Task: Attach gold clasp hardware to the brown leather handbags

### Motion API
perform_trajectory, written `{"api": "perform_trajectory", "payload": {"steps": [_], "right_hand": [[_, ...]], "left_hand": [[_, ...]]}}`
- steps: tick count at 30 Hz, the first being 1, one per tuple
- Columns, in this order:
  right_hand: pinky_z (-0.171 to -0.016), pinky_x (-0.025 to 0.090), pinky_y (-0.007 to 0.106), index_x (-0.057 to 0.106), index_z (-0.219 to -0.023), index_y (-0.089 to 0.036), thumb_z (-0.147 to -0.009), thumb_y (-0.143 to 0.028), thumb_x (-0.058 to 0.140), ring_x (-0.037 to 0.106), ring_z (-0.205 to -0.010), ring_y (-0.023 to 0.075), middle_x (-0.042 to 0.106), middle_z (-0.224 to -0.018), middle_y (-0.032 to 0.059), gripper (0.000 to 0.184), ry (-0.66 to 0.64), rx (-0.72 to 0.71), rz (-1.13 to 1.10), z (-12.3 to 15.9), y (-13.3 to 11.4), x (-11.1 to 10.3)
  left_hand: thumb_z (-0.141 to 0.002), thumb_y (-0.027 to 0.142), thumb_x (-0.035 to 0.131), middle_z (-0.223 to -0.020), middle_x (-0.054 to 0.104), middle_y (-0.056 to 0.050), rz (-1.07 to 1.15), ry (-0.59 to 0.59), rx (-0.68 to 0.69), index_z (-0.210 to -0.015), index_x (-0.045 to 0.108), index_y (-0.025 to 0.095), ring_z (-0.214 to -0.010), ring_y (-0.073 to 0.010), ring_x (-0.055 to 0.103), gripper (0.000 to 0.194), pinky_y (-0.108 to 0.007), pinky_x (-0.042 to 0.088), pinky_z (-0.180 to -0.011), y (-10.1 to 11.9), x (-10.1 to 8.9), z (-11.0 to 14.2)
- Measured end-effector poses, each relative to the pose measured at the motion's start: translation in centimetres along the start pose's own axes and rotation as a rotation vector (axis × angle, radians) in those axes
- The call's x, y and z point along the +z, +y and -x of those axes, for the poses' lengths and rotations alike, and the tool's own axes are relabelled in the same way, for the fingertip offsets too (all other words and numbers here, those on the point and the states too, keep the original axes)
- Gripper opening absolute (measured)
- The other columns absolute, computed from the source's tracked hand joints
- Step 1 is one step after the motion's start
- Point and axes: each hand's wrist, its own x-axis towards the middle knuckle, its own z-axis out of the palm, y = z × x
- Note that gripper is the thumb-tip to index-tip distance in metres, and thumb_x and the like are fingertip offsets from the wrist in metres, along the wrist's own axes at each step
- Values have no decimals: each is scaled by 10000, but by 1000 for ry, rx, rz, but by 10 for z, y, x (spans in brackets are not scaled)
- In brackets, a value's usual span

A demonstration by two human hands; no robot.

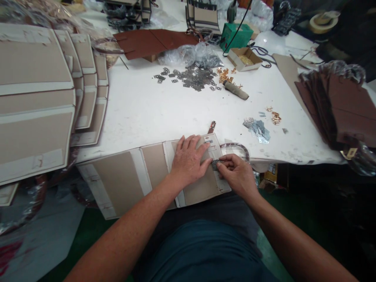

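Note:
A beige-lined bag panel [155, 164] lies across the table's front edge and hangs partly over it. My left hand [189, 158] rests on the panel with its fingers spread, the thumb near a small dark metal plate [215, 165]. My right hand [237, 172] pinches that plate between thumb and fingers at the panel's right end. A plastic-wrapped handle [239, 146] curves out beyond the right end. Past the far edge sticks a short brown strap [212, 127]. A small slot with a metal piece shows near the panel's upper right corner.
Dark metal plates [196, 77] lie heaped mid-table beside gold fasteners [225, 74] and a wrapped rod [235, 90]. Silvery plates [257, 130] lie nearer right. Stacked panels [35, 98] stand left, brown bag pieces [337, 102] right. A small box [244, 58] sits behind.

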Motion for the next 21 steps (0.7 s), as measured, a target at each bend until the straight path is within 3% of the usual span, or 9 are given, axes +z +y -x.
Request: {"api": "perform_trajectory", "payload": {"steps": [5, 11, 21], "right_hand": [[-531, 490, 274, 648, -963, -220, -820, -464, 718, 653, -549, 180, 685, -656, -8, 291, 16, 1, 28, 0, 3, 1], [-529, 481, 259, 652, -979, -220, -850, -438, 712, 643, -546, 167, 677, -640, -17, 260, -100, -33, 55, -7, 6, -8], [-524, 485, 273, 640, -986, -232, -867, -442, 696, 645, -549, 173, 658, -630, -29, 247, -159, -31, 29, -11, 4, -13]], "left_hand": [[-942, 519, 584, -1524, 480, -128, -2, -2, 0, -1417, 570, 248, -1455, -326, 379, 546, -556, 178, -1273, -1, 1, 0], [-940, 527, 585, -1518, 486, -123, -3, 8, 0, -1410, 573, 243, -1446, -323, 390, 549, -549, 172, -1275, 0, 2, 0], [-876, 567, 656, -1529, 476, -134, -20, 12, 7, -1416, 569, 245, -1454, -333, 380, 635, -560, 178, -1274, 0, 3, 0]]}}
